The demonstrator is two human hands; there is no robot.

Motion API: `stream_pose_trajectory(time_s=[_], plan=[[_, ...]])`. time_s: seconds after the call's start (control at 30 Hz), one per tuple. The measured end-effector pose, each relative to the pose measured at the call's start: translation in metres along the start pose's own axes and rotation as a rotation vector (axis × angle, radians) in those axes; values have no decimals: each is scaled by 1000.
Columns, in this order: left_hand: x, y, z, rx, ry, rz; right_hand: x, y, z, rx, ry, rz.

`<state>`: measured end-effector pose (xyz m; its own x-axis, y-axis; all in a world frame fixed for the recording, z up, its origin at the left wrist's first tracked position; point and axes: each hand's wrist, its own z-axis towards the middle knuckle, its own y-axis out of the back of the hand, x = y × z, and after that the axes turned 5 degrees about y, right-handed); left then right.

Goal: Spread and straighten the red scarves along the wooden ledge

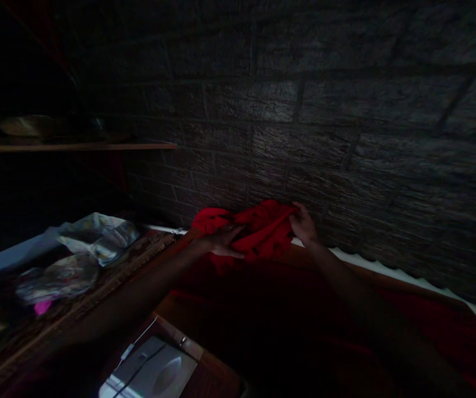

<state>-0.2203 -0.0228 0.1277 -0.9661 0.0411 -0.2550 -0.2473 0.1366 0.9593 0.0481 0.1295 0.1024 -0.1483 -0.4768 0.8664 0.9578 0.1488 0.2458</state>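
A bunched red cloth with dark spots (263, 229) lies against the brick wall at the far edge of a red-covered surface (428, 326). My left hand (225, 241) rests flat on the cloth's left part, fingers stretched out toward the right. My right hand (303, 223) is closed on the cloth's right edge, pinching the fabric. Both arms reach forward out of deep shadow.
A dark brick wall (324, 121) fills the background. A wooden shelf (76, 146) hangs at the left. Crumpled plastic bags (97, 237) lie on a patterned table to the left. A grey device with a cable (155, 373) sits near the bottom.
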Motion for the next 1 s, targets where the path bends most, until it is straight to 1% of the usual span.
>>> stream_pose_trajectory(time_s=[0.07, 0.1, 0.13, 0.17, 0.2, 0.27, 0.3, 0.37, 0.4, 0.43, 0.47, 0.5, 0.53, 0.6, 0.63, 0.67, 0.73, 0.8, 0.87, 0.93, 1.0], plan=[[14, -19, -7, 24, 96, 125, -13, -20, -20, 204, 139, -204], [20, -23, -8, 26, 135, 190, -19, -28, -30, 317, 196, -334], [25, -25, -7, 24, 160, 249, -25, -36, -39, 410, 239, -465], [29, -22, -4, 21, 162, 293, -29, -42, -45, 467, 261, -578], [32, -17, -1, 12, 149, 332, -32, -47, -47, 491, 273, -669], [36, 1, 10, -35, 111, 408, -31, -53, -41, 466, 297, -772], [38, 12, 16, -83, 99, 438, -28, -55, -34, 433, 312, -789], [44, 30, 30, -241, 107, 468, -22, -62, -19, 349, 354, -780], [47, 35, 37, -337, 126, 463, -20, -66, -14, 296, 376, -772], [51, 36, 44, -419, 151, 443, -19, -73, -10, 245, 389, -775], [56, 32, 51, -472, 176, 414, -20, -80, -10, 214, 386, -794], [61, 24, 57, -484, 193, 381, -23, -87, -12, 218, 371, -827], [66, 12, 62, -461, 201, 351, -27, -95, -16, 255, 351, -870], [75, -12, 69, -367, 194, 309, -37, -105, -25, 381, 322, -944], [79, -22, 71, -329, 185, 298, -41, -107, -28, 442, 322, -961], [83, -27, 71, -299, 172, 291, -44, -107, -30, 489, 331, -961], [89, -26, 64, -244, 124, 274, -45, -99, -28, 562, 353, -918], [93, -16, 51, -178, 75, 245, -41, -87, -23, 662, 343, -859], [95, -8, 31, -140, 117, 200, -37, -77, -22, 752, 307, -840], [93, -12, 14, -88, 222, 144, -34, -73, -26, 764, 299, -868], [89, -27, 6, -56, 298, 116, -35, -77, -31, 692, 327, -911]])
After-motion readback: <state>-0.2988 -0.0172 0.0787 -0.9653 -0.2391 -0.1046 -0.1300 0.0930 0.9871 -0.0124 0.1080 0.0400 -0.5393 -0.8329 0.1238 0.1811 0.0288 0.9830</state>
